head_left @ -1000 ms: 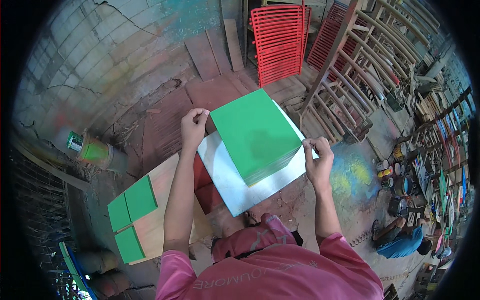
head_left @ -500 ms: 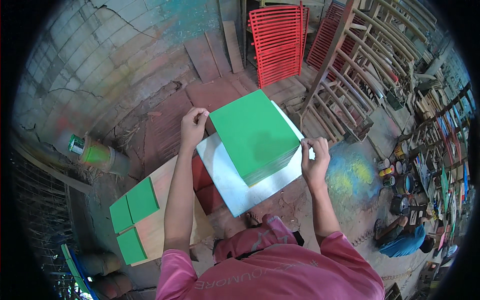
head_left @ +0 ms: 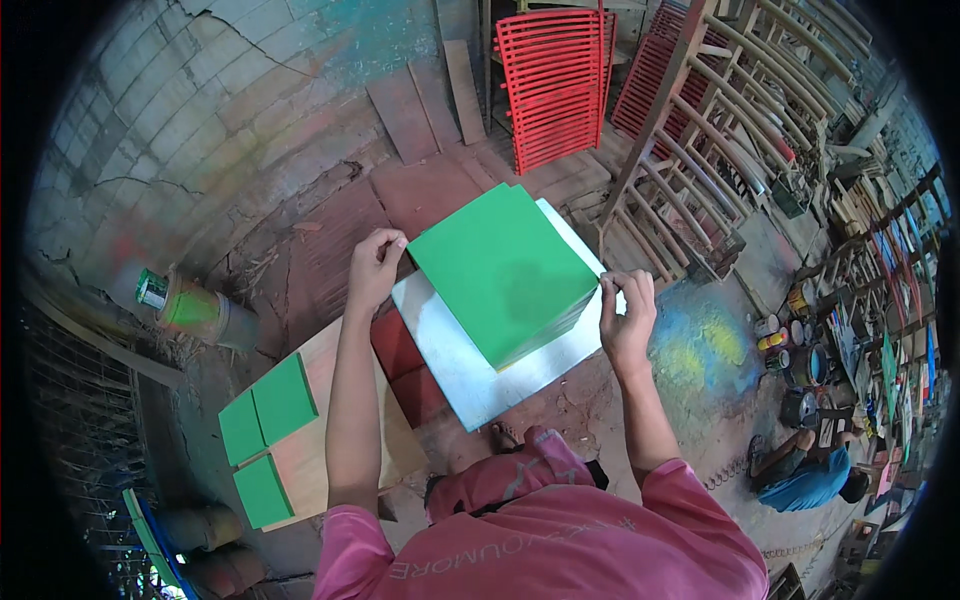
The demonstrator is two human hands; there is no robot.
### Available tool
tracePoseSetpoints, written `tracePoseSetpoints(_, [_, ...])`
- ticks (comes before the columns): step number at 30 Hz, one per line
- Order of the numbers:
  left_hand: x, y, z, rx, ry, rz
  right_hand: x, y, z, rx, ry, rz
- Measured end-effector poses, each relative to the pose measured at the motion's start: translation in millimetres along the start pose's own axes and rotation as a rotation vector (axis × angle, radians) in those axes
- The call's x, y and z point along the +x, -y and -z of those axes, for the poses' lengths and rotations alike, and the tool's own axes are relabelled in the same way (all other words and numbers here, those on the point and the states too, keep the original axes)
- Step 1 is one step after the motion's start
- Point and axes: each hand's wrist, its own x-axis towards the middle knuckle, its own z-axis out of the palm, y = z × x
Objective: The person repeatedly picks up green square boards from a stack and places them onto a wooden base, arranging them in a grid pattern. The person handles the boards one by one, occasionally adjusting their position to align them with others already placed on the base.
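Note:
A tall stack of square green boards [head_left: 565, 335] stands on a pale blue-white slab [head_left: 470, 390] in front of me. Its top green board [head_left: 495, 265] sits slightly turned, so a corner of the one beneath shows at the far side. My left hand [head_left: 375, 268] pinches the left corner of this top board between thumb and fingers. At the opposite corner, on the right, my right hand [head_left: 627, 315] is closed on the board's edge in a similar pinch. Whether the board is lifted off the stack I cannot tell.
On the left, a light wooden panel [head_left: 330, 440] bears three green boards [head_left: 285, 400]. Beyond it stands a paint-stained bucket [head_left: 190, 305]. Red slatted frames [head_left: 555, 90] and a wooden rack [head_left: 690, 150] rise at the back. A person in blue [head_left: 810, 485] crouches at the right near paint cans [head_left: 775, 340].
The top green board has turned a little and its left corner has shifted left and toward me. My left hand moved with that corner; my right hand moved only slightly.

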Motion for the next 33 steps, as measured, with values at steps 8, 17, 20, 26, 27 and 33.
tracePoseSetpoints(8, [-41,-2,5,-0.096,-0.113,0.104,-25,12,7,0.233,-0.082,-0.432])
tracePoseSetpoints(17, [-87,-8,18,-0.321,-0.401,0.303,-79,121,5,1.191,0.320,-1.498])
tracePoseSetpoints(20, [-126,-11,23,-0.321,-0.391,0.349,-71,121,1,1.151,0.325,-1.474])
tracePoseSetpoints(26, [-241,-7,31,-0.450,-0.275,0.605,-63,139,-10,0.963,0.200,-1.462])
tracePoseSetpoints(27, [-260,4,29,-0.472,-0.271,0.638,-63,141,-13,0.922,0.177,-1.472])
tracePoseSetpoints(33, [-310,0,42,-0.528,-0.151,0.774,-67,150,-37,0.744,0.020,-1.405])
